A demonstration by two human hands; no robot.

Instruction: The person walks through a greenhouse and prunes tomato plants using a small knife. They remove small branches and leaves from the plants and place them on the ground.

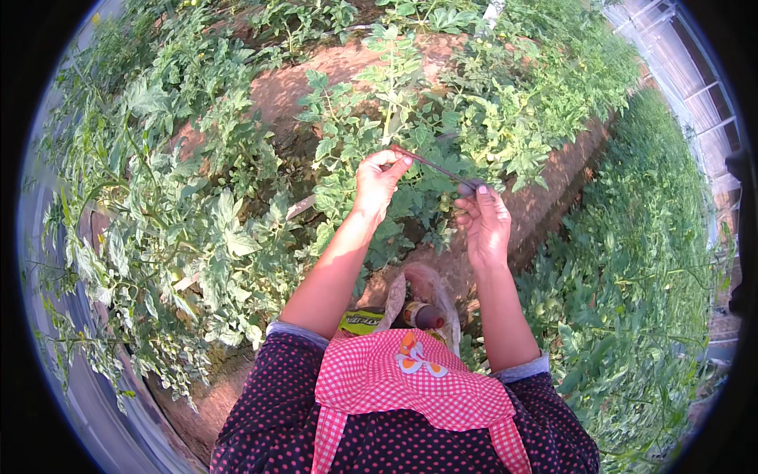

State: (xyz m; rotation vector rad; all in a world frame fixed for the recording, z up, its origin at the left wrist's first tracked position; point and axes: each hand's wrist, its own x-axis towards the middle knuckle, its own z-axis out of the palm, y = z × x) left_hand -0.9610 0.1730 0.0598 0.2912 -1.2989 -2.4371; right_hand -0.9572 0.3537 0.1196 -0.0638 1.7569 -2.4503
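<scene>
My left hand [378, 178] pinches the reddish end of a thin dark strip [437, 167] between thumb and fingertips. At the strip's other end, a darker clump [468, 187] sits at the thumb and fingers of my right hand [487, 222]. The strip is stretched nearly straight and slants down to the right; its material is unclear. Right behind my left hand rises the pale upright stem of a tomato plant [389, 112]. Leaves lie behind and below both hands. A few small green tomatoes [445, 202] hang close to my right fingers.
Below my hands, a translucent plastic bag [445, 290] holds a dark bottle [421, 315] and a yellow-green packet [360, 322] bearing writing. Dense tomato plants [195, 249] grow at left, more foliage [628, 260] at right. A soil bed [551, 189] runs between; a greenhouse frame [704, 89] stands far right.
</scene>
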